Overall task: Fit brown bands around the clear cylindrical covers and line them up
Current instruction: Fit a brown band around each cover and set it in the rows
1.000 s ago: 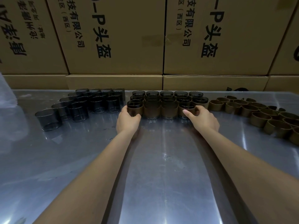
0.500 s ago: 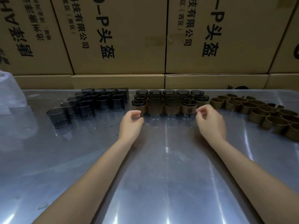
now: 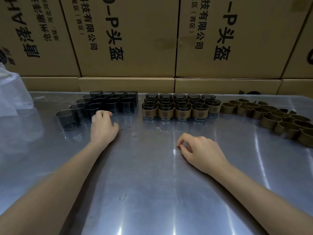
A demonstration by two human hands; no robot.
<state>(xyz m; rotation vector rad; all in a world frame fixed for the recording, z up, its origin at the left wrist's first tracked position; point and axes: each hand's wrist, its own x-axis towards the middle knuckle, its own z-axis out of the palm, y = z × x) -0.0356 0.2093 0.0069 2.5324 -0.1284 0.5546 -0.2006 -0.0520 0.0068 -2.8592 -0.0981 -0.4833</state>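
Reaching toward the bare clear covers (image 3: 101,106) at centre left, the left hand (image 3: 103,126) curls its fingers against one; whether it grips is unclear. Right hand (image 3: 201,150) rests lower right, fingers loosely curled, empty. Banded covers (image 3: 179,107) sit centre, brown bands (image 3: 271,114) at right.

At eleven o'clock stand roughly fifteen bare smoky clear cylindrical covers (image 3: 103,106). At twelve, about twenty brown-banded clear covers (image 3: 179,107) in five columns. At two, some twenty loose brown paper bands (image 3: 269,116).
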